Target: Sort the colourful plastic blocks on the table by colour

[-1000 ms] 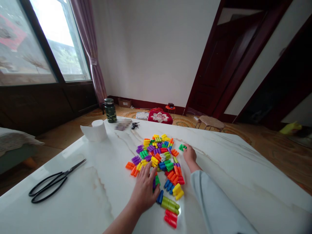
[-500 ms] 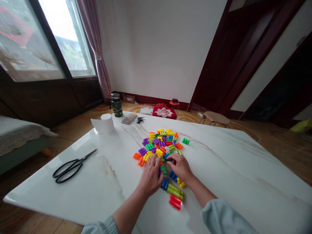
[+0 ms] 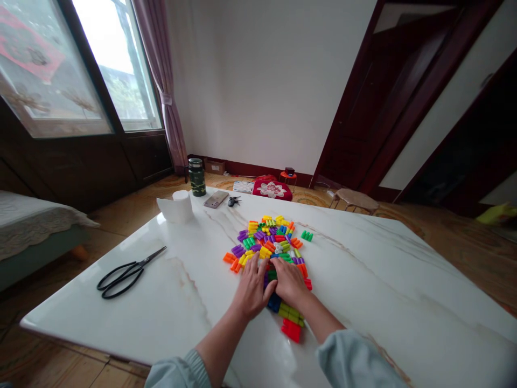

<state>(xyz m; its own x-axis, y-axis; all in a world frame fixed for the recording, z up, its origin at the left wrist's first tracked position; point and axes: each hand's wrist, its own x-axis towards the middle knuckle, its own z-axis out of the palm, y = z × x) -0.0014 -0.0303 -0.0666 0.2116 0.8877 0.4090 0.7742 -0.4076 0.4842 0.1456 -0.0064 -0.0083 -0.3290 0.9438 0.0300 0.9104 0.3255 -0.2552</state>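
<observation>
Head view: nearest me, toward the near edge of the counter, lies a red block. Beyond it, my left hand and right hand curl over the near part of the block pile, probably to steady small pieces. I can't tell whether my fingers grasp any. The scissors lie toward the left edge, likely leaving room; the phone sits by the far edge. Since the earlier frame, my right hand has closed in beside my left.
</observation>
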